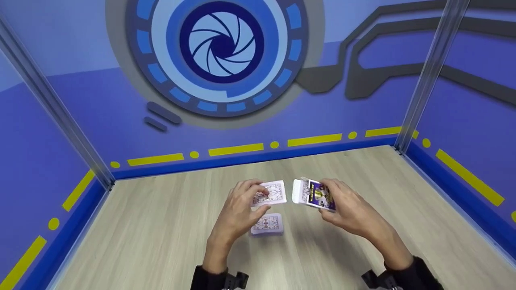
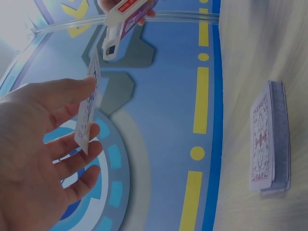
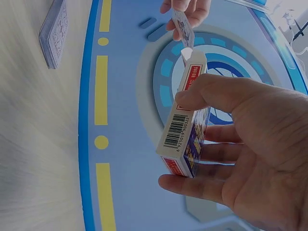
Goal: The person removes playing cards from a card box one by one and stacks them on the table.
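My left hand (image 1: 241,204) pinches a playing card (image 1: 275,192) between thumb and fingers; edge-on in the left wrist view, the card (image 2: 88,107) looks thin, so one or very few cards. A purple card box (image 1: 321,195) is gripped by my right hand (image 1: 350,207), its white flap (image 1: 297,191) open and turned toward the card. In the right wrist view the box (image 3: 184,125) shows a barcode on its side, with the thumb on that side and fingers underneath. Just below the left hand, a deck of cards (image 1: 267,224) lies face down in a stack on the table.
The wooden table (image 1: 161,233) is bounded by a blue patterned back wall (image 1: 225,137) and side walls. Metal posts (image 1: 423,80) stand at the back corners. The deck (image 2: 262,139) has slightly uneven edges.
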Motion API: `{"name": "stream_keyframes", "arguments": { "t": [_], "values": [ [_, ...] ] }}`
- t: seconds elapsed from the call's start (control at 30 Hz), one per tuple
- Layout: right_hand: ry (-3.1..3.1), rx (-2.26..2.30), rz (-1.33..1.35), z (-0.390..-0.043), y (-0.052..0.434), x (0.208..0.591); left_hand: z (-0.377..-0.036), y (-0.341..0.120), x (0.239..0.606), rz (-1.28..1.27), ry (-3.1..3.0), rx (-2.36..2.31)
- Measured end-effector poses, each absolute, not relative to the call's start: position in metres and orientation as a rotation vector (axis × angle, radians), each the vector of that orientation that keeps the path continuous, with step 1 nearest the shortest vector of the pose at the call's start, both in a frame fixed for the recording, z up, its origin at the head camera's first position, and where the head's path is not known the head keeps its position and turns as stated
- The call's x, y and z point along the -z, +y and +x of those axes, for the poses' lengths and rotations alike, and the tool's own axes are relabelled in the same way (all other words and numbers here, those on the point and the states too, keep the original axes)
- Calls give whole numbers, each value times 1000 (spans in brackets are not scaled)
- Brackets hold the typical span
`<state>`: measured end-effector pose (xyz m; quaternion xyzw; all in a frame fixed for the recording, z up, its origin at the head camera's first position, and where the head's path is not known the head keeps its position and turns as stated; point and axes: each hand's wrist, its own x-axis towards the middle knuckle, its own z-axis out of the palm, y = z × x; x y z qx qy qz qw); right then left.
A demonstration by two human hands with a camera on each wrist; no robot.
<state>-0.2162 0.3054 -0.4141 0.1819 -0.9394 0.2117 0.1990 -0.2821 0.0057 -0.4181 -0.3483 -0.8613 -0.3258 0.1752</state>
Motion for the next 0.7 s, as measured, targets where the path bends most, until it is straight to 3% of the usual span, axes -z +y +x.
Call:
{"name": "stream_keyframes", "arguments": {
  "t": [0.7],
  "values": [
    [-2679, -803, 617, -217, 302, 420, -287, 2, 433, -892, -2723, 977]
  ]
}}
